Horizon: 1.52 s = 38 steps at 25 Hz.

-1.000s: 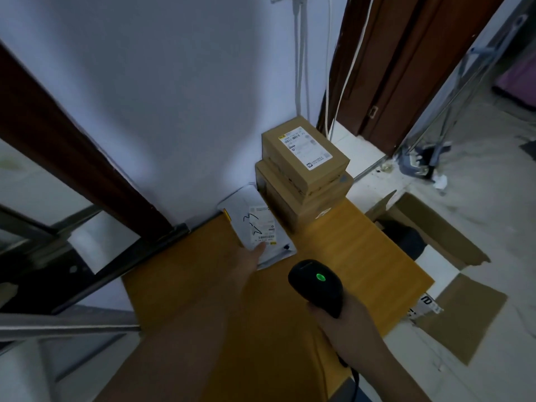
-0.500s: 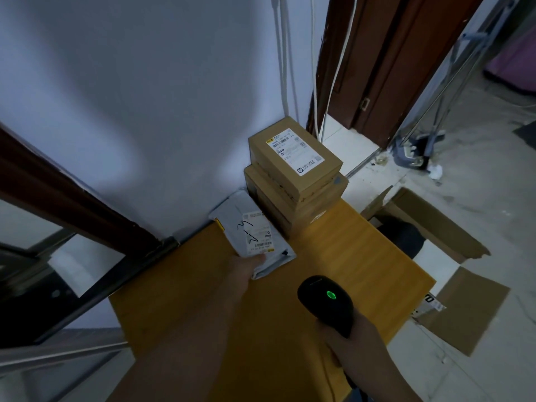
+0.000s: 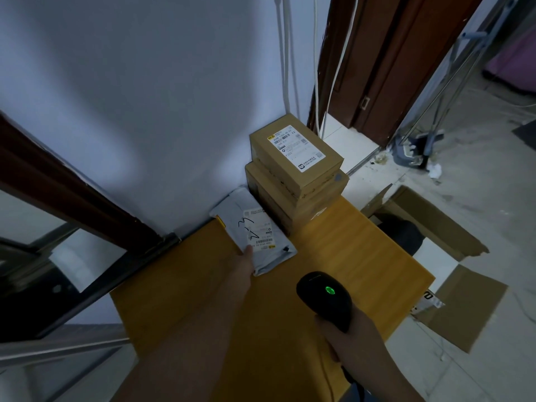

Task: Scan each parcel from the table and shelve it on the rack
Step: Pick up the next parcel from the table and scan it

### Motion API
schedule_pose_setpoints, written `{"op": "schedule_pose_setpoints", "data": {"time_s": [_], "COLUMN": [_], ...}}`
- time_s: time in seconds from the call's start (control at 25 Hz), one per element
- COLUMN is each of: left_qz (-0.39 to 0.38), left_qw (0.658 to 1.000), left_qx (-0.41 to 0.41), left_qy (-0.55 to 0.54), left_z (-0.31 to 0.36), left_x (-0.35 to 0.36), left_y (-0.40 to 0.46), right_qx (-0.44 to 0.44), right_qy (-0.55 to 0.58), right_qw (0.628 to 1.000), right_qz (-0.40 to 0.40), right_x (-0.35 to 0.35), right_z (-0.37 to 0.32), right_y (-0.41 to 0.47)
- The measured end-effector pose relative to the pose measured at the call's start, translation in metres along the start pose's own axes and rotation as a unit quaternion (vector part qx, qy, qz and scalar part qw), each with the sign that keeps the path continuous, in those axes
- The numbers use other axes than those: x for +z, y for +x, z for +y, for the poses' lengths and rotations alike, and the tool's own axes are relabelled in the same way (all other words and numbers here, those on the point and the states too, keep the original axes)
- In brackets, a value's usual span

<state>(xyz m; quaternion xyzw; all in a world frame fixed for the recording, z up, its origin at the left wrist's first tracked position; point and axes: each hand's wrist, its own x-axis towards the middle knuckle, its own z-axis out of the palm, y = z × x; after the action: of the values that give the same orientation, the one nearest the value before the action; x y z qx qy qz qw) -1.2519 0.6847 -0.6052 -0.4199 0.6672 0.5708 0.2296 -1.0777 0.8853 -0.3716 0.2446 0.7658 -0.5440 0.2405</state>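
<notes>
A grey mailer bag (image 3: 269, 256) with a white label and black handwriting lies flat on the yellow wooden table (image 3: 348, 256) against the wall. My left hand (image 3: 245, 264) reaches to its near left edge, thumb on top of the bag beside the barcode; the fingers are hidden under it. To the bag's right two cardboard boxes are stacked: a small labelled box (image 3: 295, 153) on a larger box (image 3: 290, 198). My right hand (image 3: 345, 335) grips a black barcode scanner (image 3: 324, 297) with a green light, held above the table's near part, pointing towards the bag.
Flattened cardboard (image 3: 461, 306) and an open carton (image 3: 429, 224) lie on the floor to the right of the table. White cables (image 3: 290, 68) run down the wall behind the boxes. A dark wooden frame and glass (image 3: 58, 198) stand at the left.
My left hand has stayed at the bag's near edge with the thumb on it. The scanner has sunk lower in view and nearer to me. The camera has tilted slightly.
</notes>
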Motion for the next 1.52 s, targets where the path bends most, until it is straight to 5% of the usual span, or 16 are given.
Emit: {"op": "schedule_pose_setpoints", "data": {"time_s": [0.2, 0.4, 0.64, 1.52], "left_qz": [0.017, -0.127, -0.196, -0.227], "left_qw": [0.996, 0.972, 0.947, 0.931], "left_qx": [0.043, 0.004, 0.037, 0.152], "left_qy": [-0.071, -0.198, -0.252, -0.243], "left_z": [0.004, -0.007, -0.043, -0.103], "left_x": [-0.021, -0.053, -0.078, -0.127], "left_y": [-0.043, -0.098, -0.151, -0.239], "right_qx": [-0.012, -0.027, -0.068, -0.088], "right_qy": [-0.009, -0.023, -0.05, -0.048], "right_qw": [1.0, 0.999, 0.996, 0.992], "right_qz": [0.003, -0.002, 0.023, 0.076], "right_x": [0.008, 0.023, 0.045, 0.096], "right_z": [0.002, 0.005, 0.005, 0.036], "right_y": [-0.001, -0.004, -0.019, -0.134]}}
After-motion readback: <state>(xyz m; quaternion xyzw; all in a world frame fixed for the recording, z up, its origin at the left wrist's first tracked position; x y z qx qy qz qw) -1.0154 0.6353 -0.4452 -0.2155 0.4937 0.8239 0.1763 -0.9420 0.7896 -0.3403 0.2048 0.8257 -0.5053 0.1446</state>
